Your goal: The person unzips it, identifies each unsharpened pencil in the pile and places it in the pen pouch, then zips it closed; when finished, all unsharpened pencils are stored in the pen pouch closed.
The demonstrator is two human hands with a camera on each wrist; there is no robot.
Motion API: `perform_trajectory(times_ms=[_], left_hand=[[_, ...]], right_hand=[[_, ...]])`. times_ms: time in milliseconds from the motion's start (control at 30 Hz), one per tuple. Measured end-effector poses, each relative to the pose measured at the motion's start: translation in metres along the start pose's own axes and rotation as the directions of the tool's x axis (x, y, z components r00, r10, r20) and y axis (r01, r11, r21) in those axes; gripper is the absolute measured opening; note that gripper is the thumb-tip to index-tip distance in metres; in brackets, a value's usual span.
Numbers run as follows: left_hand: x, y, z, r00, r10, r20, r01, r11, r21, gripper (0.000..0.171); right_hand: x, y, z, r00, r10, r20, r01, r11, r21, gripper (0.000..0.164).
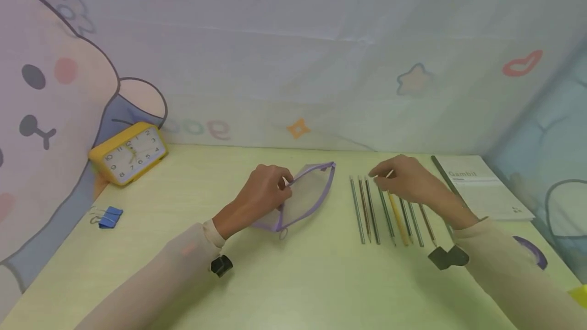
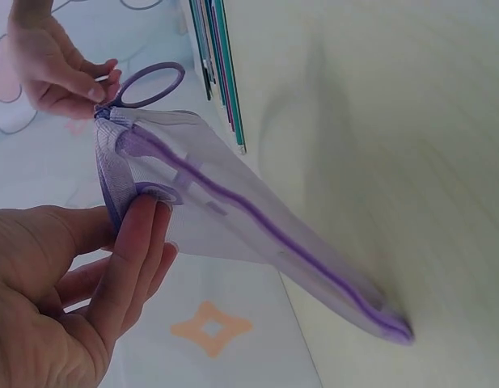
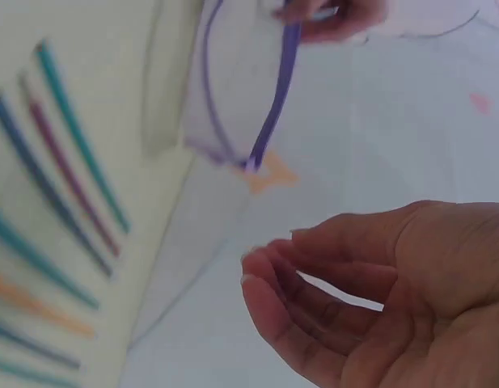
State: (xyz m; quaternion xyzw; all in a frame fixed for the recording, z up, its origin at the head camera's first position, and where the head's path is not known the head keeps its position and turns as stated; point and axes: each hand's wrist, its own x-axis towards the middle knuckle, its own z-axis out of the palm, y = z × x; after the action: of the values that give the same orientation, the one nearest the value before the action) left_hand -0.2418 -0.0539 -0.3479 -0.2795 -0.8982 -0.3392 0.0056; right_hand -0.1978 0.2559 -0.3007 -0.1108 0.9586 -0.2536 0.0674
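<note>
Left hand: this hand (image 1: 263, 192) pinches the rim of a sheer, purple-edged pouch (image 1: 312, 195); the left wrist view shows thumb and fingers meeting at the edge, a grip partly hidden from overhead.
Right hand: loosely bent and holding nothing, it (image 1: 405, 180) hovers near the far ends of the pencils (image 1: 385, 213); the head view gives me its back, while the right wrist view shows the palm side.
Pouch mouth: gaping, its long axis slanting from the near left corner to the far right one, off the pencils' left side.
Ring: a purple loop (image 2: 183, 74) on the pouch's corner, large in the left wrist view, small from overhead.
Pencils: side by side on the table (image 1: 321, 284), nearly parallel, long axes running from the wall side toward the person; one is yellow (image 1: 399, 218) and thicker.
Inside the pouch: the pale tabletop shows through its thin walls.
Seen only from the head: the yellow clock (image 1: 133, 154) and blue clip (image 1: 110, 217) at left, the "Gambit" notebook (image 1: 486, 187) at right.
</note>
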Motion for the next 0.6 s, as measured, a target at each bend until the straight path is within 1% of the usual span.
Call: perform_trajectory(times_ms=[100, 167, 233, 400, 500, 567, 600], left_hand=[[0.000, -0.001, -0.001, 1.000, -0.013, 0.002, 0.013, 1.000, -0.001, 0.025], [-0.001, -0.001, -0.001, 1.000, -0.017, 0.003, 0.017, 1.000, -0.004, 0.025], [-0.002, -0.002, -0.001, 1.000, -0.024, 0.005, 0.024, 1.000, -0.007, 0.025], [-0.003, -0.004, -0.001, 1.000, -0.026, 0.006, 0.026, 1.000, -0.008, 0.025], [-0.004, -0.004, -0.002, 1.000, -0.024, 0.006, 0.024, 1.000, -0.013, 0.025], [-0.004, -0.003, -0.003, 1.000, -0.026, 0.007, 0.026, 1.000, -0.014, 0.025], [-0.004, -0.003, -0.004, 1.000, -0.026, 0.007, 0.026, 1.000, -0.013, 0.025]], right_hand=[[-0.005, 0.026, -0.010, 0.996, 0.017, -0.086, -0.026, 0.994, -0.105, 0.032], [-0.007, 0.043, -0.011, 0.993, 0.023, -0.119, -0.042, 0.986, -0.161, 0.031], [-0.007, 0.059, -0.008, 0.993, 0.038, -0.111, -0.059, 0.980, -0.191, 0.031], [-0.007, 0.090, 0.011, 0.994, 0.101, -0.033, -0.105, 0.977, -0.188, 0.039], [-0.006, 0.097, 0.023, 0.989, 0.149, -0.010, -0.148, 0.969, -0.197, 0.044], [-0.006, 0.098, 0.029, 0.985, 0.175, -0.006, -0.173, 0.964, -0.204, 0.044], [-0.005, 0.098, 0.031, 0.982, 0.189, -0.006, -0.186, 0.960, -0.209, 0.041]])
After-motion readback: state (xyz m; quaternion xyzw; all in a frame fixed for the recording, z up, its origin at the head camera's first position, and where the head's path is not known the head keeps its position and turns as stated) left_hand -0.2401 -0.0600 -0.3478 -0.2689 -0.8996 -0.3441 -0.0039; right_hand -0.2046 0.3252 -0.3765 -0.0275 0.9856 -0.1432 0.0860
